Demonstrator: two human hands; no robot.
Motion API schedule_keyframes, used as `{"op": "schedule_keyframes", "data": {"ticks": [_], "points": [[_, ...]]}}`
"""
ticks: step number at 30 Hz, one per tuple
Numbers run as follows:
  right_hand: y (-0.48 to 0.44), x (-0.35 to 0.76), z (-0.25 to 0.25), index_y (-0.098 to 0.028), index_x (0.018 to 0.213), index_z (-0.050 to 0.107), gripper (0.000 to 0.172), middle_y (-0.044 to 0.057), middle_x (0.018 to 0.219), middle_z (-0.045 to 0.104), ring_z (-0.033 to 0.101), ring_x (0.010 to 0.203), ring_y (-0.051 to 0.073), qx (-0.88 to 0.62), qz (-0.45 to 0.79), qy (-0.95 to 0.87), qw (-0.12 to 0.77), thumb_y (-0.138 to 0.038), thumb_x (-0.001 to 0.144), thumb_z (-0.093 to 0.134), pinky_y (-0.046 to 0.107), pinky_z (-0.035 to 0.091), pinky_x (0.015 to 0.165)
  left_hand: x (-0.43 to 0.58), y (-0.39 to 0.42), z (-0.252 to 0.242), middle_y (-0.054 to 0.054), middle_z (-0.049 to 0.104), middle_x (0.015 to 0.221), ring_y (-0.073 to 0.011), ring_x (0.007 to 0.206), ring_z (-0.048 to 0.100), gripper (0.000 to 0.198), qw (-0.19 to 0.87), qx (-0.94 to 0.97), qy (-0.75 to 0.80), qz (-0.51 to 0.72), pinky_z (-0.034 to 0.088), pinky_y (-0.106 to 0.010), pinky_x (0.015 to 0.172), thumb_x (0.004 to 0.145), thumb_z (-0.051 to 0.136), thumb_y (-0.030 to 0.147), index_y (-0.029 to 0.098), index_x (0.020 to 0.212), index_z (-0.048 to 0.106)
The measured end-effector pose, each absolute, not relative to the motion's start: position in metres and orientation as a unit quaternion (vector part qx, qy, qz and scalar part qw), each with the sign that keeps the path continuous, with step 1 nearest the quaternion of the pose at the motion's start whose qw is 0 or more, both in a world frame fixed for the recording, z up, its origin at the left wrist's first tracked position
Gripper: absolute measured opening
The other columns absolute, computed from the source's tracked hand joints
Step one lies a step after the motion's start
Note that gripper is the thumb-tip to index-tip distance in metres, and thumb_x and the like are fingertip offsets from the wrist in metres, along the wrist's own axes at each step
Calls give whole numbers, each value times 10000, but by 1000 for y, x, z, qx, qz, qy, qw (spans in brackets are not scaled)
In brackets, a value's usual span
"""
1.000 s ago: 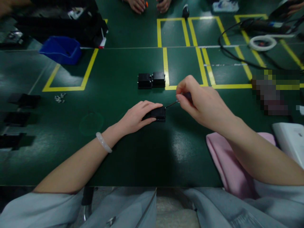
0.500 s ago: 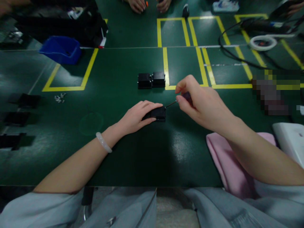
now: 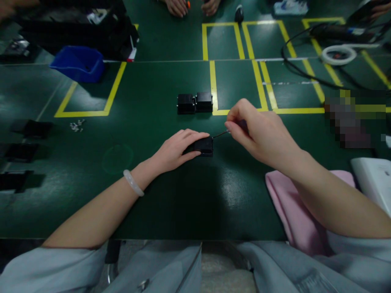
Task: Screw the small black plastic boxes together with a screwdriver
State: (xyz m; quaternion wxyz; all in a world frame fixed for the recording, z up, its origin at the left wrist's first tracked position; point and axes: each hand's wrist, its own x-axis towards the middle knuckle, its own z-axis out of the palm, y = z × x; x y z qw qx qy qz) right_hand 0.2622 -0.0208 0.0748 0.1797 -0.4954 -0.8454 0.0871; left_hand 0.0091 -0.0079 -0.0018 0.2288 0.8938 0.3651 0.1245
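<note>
My left hand [image 3: 177,149] lies over a small black box [image 3: 204,145] on the green table and pins it down, fingers wrapped along its near and far sides. My right hand [image 3: 259,132] is closed in a pinch on a thin screwdriver [image 3: 226,132]. Its dark handle is mostly hidden in my fingers. The metal tip slants down left and meets the box's right top edge. Two more black boxes [image 3: 194,103] stand side by side a little farther away.
A blue bin [image 3: 77,63] sits far left. Small screws [image 3: 76,126] lie by a yellow tape line. Black parts [image 3: 21,152] line the left edge. A pink cloth [image 3: 293,211] and a white object [image 3: 374,183] lie near right. Cables [image 3: 305,61] and another person's hands [image 3: 189,6] are far across.
My right hand's fingers have shifted slightly on the screwdriver, as if twisting it. The box and my left hand have stayed put.
</note>
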Motion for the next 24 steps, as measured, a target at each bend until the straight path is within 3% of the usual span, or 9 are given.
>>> {"op": "schedule_keyframes", "data": {"ticks": [4,9,14,20,24], "points": [[-21,262,75,-176,1179,515,273,44,906,700,647,741,171,-498,89,-842,187,-261,936,424,293,391,618,9,-8,-2,-97,537,1361,-254,1227,516,488,227,894,365,127,450,-411,1027,1001,526,303,246,1473,418],[-21,262,75,-187,1041,558,230,19,764,657,613,647,165,-496,77,-848,172,-351,970,412,291,358,577,9,-8,-2,-94,537,1363,-252,1234,514,490,225,896,362,127,444,-413,1037,1002,531,301,243,1475,416],[-21,262,73,-161,1197,504,303,54,912,704,655,737,185,-497,87,-843,186,-257,920,429,299,395,609,9,-8,-2,-94,546,1350,-252,1225,522,477,225,896,360,132,446,-410,1031,1004,525,306,240,1466,425],[-21,263,72,-199,1048,555,210,12,768,661,609,636,154,-487,74,-849,191,-345,960,431,276,356,562,9,-8,-1,-94,545,1345,-253,1219,524,483,221,897,360,131,452,-406,1017,1002,529,304,240,1468,421],[-20,262,71,-186,1170,514,266,33,857,696,644,705,168,-487,80,-846,202,-271,930,438,285,395,593,9,-8,-1,-91,543,1346,-247,1223,522,483,220,898,359,132,448,-398,1021,1004,531,304,236,1470,421]]}}
